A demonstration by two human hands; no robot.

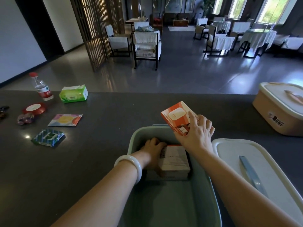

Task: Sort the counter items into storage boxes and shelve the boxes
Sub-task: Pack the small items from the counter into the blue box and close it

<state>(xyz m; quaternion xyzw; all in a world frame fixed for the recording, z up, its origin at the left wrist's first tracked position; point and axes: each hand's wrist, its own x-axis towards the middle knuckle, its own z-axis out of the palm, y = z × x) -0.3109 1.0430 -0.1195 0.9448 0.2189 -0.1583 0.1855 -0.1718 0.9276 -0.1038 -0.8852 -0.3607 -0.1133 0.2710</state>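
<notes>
At the near edge of the table (101,112), we log one green storage box (172,202), open, its pale lid (246,153) lying just to its right with a grey-blue handle on top.

Inside the box: a stack of flat cartons (176,161), at least two deep. Our left hand (152,149) reaches in beside the stack, fingers curled at its far corner; whether they grip it or merely steady it we cannot tell. Our right hand (196,133) pinches an orange carton (177,117) by its lower corner, tilted, above the box's far rim (not yet laid in).

At far right: a peach storage box (278,118), lid on, contents hidden, partly cut off by the frame.

Remaining at far left, well apart from either box: water bottle (41,87), green tissue pack (73,94), red tape roll (34,108), pastel sachet (65,120), dark green packet (48,137), a purplish cluster (25,119) too blurred to name, and dark objects at the frame edge.

Progress, by our judgement: early to middling; cartons nearly boxed, some seven items unsorted, lid off, and no shelf is in view
</notes>
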